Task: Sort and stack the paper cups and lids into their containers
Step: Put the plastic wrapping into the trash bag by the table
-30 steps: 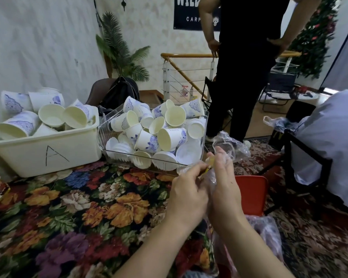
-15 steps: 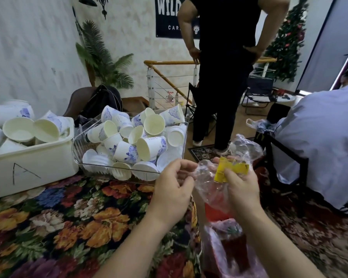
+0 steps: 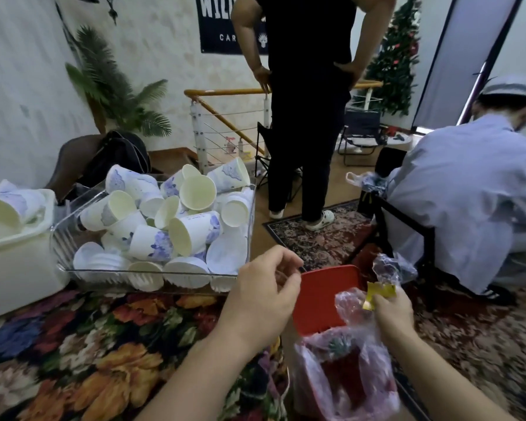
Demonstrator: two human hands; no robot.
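A clear plastic bin on the floral table holds a loose jumble of white paper cups with blue print, and white lids along its front. At the far left a white tub holds more cups. My left hand hovers just right of the clear bin with fingers loosely curled and nothing in them. My right hand grips a crumpled clear plastic wrapper with a yellow label, held over a red waste bin lined with a plastic bag.
The floral tablecloth covers the table up to its right edge by the red bin. A person in black stands beyond the table near a stair rail. Another person sits at the right on a black-framed chair.
My hands have come apart: the left let go of the wrapper, and the right carried it down and rightward over the red bin. The view swung to the right.
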